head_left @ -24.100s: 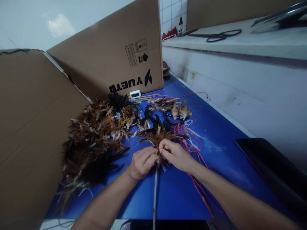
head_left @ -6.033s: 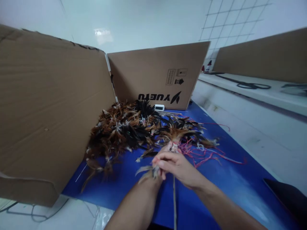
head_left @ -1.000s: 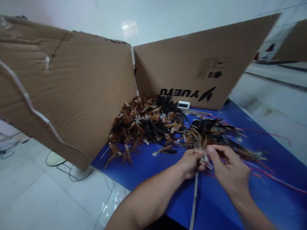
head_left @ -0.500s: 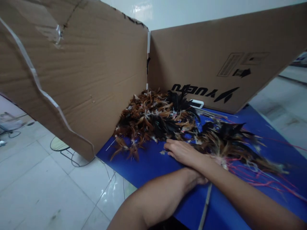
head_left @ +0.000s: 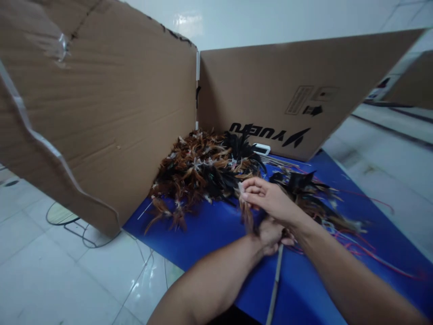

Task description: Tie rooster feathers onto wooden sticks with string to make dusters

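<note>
My right hand (head_left: 267, 201) is lifted a little above the blue table (head_left: 216, 230), its fingers pinched on a small tuft of brown feathers (head_left: 246, 212) that hangs down from them. Under it, my left hand (head_left: 270, 234) is closed on a thin stick (head_left: 274, 284) that runs back toward me, with a bunch of brown and black feathers (head_left: 307, 198) at its far end. A heap of loose brown and black feathers (head_left: 199, 174) lies just left of both hands.
Tall cardboard sheets stand on the left (head_left: 101, 113) and at the back (head_left: 287, 99) of the table. A small white device (head_left: 262, 148) sits by the back sheet. Red strings (head_left: 365, 246) trail on the right. The tiled floor (head_left: 67, 271) is to the left.
Half a second ago my right hand lay flat by the feather heap; now it is raised and pinches a tuft of feathers. The left hand has kept its hold on the stick.
</note>
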The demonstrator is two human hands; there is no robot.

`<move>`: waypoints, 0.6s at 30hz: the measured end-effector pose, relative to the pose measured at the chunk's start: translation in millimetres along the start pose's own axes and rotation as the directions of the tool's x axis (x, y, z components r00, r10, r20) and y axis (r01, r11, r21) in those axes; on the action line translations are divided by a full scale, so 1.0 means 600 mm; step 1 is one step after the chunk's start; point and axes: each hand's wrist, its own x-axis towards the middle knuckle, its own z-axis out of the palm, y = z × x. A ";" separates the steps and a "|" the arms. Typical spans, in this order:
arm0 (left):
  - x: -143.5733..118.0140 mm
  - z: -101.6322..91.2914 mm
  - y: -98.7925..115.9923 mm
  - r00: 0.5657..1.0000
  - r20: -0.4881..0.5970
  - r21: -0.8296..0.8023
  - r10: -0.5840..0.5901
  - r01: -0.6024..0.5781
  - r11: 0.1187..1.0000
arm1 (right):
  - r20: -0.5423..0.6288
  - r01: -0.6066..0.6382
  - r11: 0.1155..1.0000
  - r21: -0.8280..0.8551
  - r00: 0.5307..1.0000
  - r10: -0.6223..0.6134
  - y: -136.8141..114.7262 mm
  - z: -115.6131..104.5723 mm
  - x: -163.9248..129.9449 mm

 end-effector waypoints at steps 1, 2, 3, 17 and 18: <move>-0.003 0.003 0.007 0.995 0.097 0.017 -0.006 0.005 1.000 | -0.046 -0.016 0.998 0.065 0.999 0.019 -0.004 -0.013 -0.011; -0.006 0.005 0.012 0.991 0.131 0.018 -0.007 0.004 1.000 | -0.089 -0.026 0.993 0.117 0.995 0.037 -0.005 -0.025 -0.024; -0.009 0.007 0.017 0.989 0.148 0.029 -0.014 0.010 1.000 | -0.136 -0.031 0.986 0.164 0.989 0.053 -0.004 -0.037 -0.037; -0.009 0.006 0.025 0.987 0.158 -0.079 0.023 -0.011 0.997 | -0.391 0.007 0.850 -0.527 0.886 -0.250 0.111 -0.078 -0.224; -0.009 0.007 0.025 0.985 0.173 -0.070 0.029 -0.017 0.997 | -0.380 0.004 0.838 -0.545 0.890 -0.252 0.112 -0.077 -0.227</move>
